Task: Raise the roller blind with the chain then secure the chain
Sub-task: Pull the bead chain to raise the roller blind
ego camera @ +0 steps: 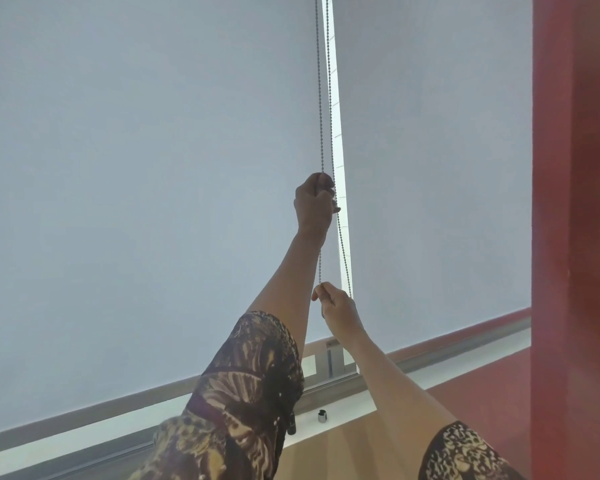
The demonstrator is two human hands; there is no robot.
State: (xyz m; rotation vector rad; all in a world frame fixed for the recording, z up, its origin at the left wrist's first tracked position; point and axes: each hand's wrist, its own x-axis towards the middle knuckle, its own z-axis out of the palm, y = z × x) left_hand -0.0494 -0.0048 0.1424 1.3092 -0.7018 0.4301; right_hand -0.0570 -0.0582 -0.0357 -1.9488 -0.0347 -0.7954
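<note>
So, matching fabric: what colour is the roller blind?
Pale grey-blue, plain; roller blind shows in the head view.

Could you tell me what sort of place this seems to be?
Probably an indoor room at a window: two pale roller blinds hang side by side, daylight shows in the gap, a bead chain hangs there, and a red wall stands alongside.

My left hand (pixel 314 204) is up high, arm stretched out, fingers closed in a fist. My right hand (pixel 338 304) is lower, pinching with finger and thumb.
</note>
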